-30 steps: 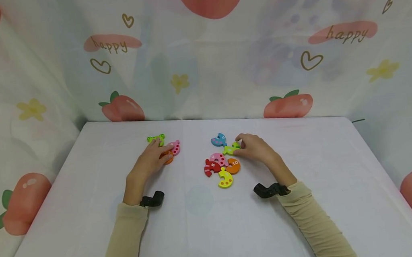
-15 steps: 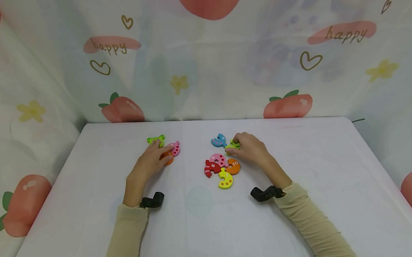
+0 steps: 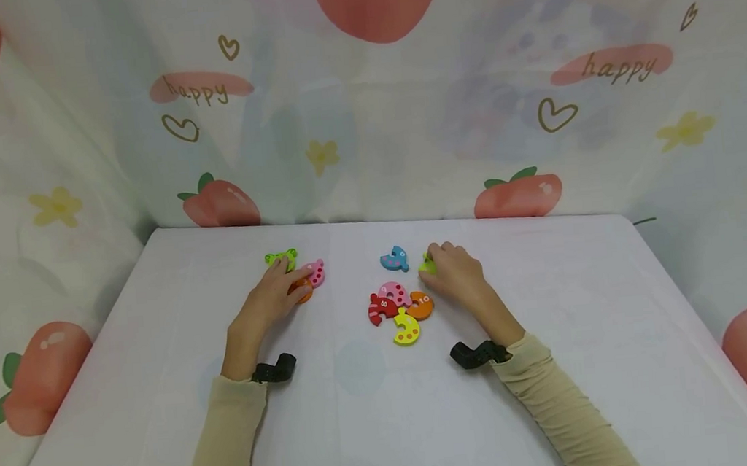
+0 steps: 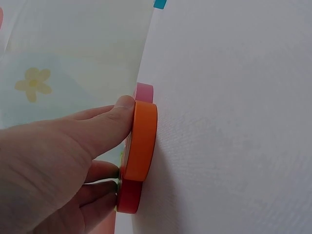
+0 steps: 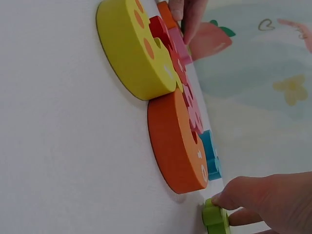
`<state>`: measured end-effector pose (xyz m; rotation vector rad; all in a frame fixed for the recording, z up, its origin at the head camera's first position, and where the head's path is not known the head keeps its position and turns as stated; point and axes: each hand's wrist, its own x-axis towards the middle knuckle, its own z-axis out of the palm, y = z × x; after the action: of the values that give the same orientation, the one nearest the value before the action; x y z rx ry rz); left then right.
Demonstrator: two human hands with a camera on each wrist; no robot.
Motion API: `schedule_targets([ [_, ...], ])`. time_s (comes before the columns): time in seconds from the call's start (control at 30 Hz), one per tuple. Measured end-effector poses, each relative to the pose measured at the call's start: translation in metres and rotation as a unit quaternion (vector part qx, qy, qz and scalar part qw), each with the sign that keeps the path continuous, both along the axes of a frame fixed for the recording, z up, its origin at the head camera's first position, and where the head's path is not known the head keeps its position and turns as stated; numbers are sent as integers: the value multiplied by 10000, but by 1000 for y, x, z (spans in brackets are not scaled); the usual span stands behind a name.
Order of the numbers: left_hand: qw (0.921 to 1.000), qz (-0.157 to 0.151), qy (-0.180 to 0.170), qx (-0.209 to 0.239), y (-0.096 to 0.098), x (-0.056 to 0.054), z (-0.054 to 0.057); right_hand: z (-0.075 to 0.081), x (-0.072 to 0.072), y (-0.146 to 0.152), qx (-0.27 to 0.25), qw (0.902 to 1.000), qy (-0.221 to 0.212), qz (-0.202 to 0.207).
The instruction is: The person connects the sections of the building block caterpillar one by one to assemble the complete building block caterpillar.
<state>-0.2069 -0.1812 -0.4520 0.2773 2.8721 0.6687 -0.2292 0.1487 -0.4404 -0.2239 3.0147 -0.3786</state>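
My right hand (image 3: pixel 454 274) pinches a green animal-shaped puzzle piece (image 5: pixel 214 217) between thumb and fingers; little of it shows past them in the head view. Left of it, apart, lies a blue piece (image 3: pixel 394 259). Nearer me a joined cluster holds a pink piece (image 3: pixel 394 291), a red piece (image 3: pixel 381 308) numbered 8, an orange piece (image 3: pixel 422 307) numbered 10 and a yellow piece (image 3: pixel 407 331). My left hand (image 3: pixel 265 298) rests its extended fingers on another cluster: a green piece (image 3: pixel 291 257), a pink piece (image 3: pixel 317 272), an orange piece (image 4: pixel 144 141) under the thumb, and a red piece (image 4: pixel 130 197).
A white cloth covers the table (image 3: pixel 362 424). Behind it hangs a printed curtain (image 3: pixel 364 117) that meets the table's far edge. Black wrist cameras sit on both wrists, below beige sleeves (image 3: pixel 225 435).
The green piece by my right hand has come away from the blue piece and moved slightly right. My left hand stays on its cluster. The head view has tilted a little.
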Motion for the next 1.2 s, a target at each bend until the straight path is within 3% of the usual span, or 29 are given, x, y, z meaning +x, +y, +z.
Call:
schedule_targets([
  [0.57, 9999, -53, 15, -89, -2, -5, 2, 0, -8, 6, -383, 9991, -117, 124],
  [0.93, 9999, -24, -45, -112, -1, -3, -2, -3, -13, 13, -749, 9962, -393, 217],
  [1.07, 9999, -40, 6, -128, -1, -3, -3, -6, -15, 13, -925, 9950, -299, 215],
  [1.2, 9999, -56, 20, -126, 1, -3, -4, -2, -16, 6, -1428, 9891, 89, 362],
])
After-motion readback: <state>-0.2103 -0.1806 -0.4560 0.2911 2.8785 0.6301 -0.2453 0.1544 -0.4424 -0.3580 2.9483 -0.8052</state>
